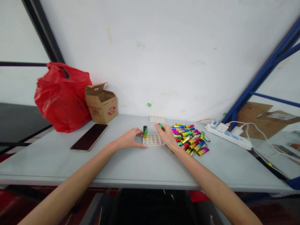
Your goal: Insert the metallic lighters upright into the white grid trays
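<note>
A pale tray (153,140) with rows of holes lies on the table in front of me. At its far left corner one or two lighters (145,132) with black tops and green-yellow bodies stand upright. My left hand (130,139) is beside the tray's left edge, thumb and fingers apart, its fingertips close to the standing lighters; whether they touch is unclear. Over the tray's right side, my right hand (168,136) grips a green lighter (161,127), partly hidden by the fingers. Right of that hand lies a heap of shiny multicoloured lighters (193,137).
A second pale tray (157,119) lies by the wall. To the left are a phone (90,137), an open cardboard box (103,106) and a red plastic bag (63,97). A white power strip (229,136) with cables lies at right, near a blue metal frame (262,72).
</note>
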